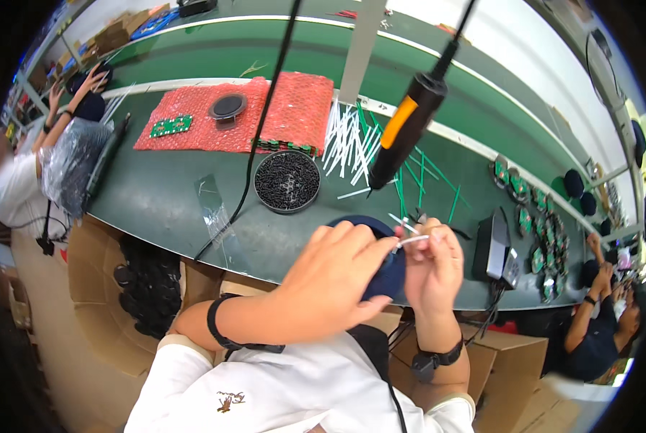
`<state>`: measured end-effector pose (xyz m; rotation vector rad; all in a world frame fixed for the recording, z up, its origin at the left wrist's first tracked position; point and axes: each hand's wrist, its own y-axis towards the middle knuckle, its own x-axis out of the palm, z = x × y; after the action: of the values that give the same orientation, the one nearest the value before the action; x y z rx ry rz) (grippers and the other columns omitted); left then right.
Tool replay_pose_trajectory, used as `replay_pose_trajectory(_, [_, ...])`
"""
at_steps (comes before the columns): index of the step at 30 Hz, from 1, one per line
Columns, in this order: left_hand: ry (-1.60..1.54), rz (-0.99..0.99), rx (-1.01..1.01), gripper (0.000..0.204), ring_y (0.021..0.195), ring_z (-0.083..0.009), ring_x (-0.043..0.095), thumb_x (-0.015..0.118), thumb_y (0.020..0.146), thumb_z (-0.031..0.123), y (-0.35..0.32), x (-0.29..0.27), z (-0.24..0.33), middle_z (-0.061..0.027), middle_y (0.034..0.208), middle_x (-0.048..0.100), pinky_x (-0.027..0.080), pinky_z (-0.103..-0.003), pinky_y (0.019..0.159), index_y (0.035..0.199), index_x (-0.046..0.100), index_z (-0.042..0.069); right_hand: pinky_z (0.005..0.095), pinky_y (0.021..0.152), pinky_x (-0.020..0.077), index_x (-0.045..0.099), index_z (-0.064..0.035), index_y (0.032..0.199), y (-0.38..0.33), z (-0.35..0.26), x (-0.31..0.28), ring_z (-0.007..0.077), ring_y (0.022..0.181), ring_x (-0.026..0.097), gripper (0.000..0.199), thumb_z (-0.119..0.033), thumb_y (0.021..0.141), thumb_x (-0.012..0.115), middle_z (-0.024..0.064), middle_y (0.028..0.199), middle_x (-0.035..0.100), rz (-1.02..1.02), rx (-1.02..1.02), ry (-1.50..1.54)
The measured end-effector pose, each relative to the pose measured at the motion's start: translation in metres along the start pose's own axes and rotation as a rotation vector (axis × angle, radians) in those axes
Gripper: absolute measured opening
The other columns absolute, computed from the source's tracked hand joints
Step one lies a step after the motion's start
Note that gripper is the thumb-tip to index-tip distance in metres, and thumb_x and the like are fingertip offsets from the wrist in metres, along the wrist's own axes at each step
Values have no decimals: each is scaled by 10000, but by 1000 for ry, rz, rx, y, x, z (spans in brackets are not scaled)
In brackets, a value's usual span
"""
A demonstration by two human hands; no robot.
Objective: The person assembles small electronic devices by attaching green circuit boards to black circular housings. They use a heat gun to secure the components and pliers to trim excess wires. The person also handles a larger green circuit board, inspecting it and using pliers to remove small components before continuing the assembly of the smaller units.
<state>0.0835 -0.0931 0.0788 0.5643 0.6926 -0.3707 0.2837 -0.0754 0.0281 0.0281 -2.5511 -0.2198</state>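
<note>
At far left, below the tabletop (171,224), an open cardboard box (88,289) contains a heap of black rounded parts (153,292). On the tabletop, red bubble wrap (301,108) bears a green circuit board (171,126) and a dark round part (229,107); more board edges show beneath its folded portion. Next comes a round bowl (288,210), filled with small black pieces (283,177). Loose white strips (348,148) lie just beyond it. The hands are close together over a dark blue rounded object (386,280): the left hand (330,270) reaches a white strip (415,239), its grip unclear, while the right hand (434,270) pinches that strip. Lower right stands another cardboard box (514,361), contents indistinct.
</note>
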Motion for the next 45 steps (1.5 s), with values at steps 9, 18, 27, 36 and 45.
replay_pose_trajectory(9, [53, -114, -34, 648, 924, -234, 606, 883, 689, 155, -4, 4, -8, -36, 949, 589, 380, -388, 853, 1279, 621, 103, 529, 1082, 500, 572, -4, 868, -6, 20, -23, 137, 791, 516, 199, -97, 1041, 539, 47, 906, 509, -208, -19, -44])
replay_pose_trajectory(18, [127, -230, -49, 660, 1087, -298, 555, 898, 719, 193, 1, -7, 1, -101, 1108, 576, 388, -431, 897, 1295, 610, 49, 434, 920, 457, 658, -4, 1227, 14, -36, -71, 300, 1174, 567, 645, -340, 731, 897, 97, 1242, 619, -108, -121, -2029])
replay_pose_trajectory(27, [123, -101, 39, 631, 1233, -326, 499, 927, 651, 127, 11, 9, -3, -96, 1251, 559, 354, -451, 988, 1196, 608, 116, 453, 898, 428, 654, -42, 1186, 22, -7, -106, 308, 1131, 574, 364, -146, 846, 735, 103, 1161, 627, 17, -402, -1995])
replay_pose_trajectory(36, [57, -106, -14, 595, 1216, -317, 520, 924, 643, 120, 11, 10, -8, -72, 1220, 581, 336, -447, 995, 1137, 591, 133, 427, 766, 527, 658, -23, 1120, -44, -46, -69, 356, 850, 638, 347, -67, 805, 798, 165, 978, 645, -105, -101, -1440])
replay_pose_trajectory(45, [58, -109, -7, 597, 1208, -319, 525, 927, 625, 111, 12, 10, -7, -78, 1217, 584, 345, -447, 995, 1120, 593, 121, 427, 739, 518, 697, -40, 1126, -51, -15, -34, 356, 858, 653, 426, 5, 707, 759, 136, 971, 663, -277, -202, -1281])
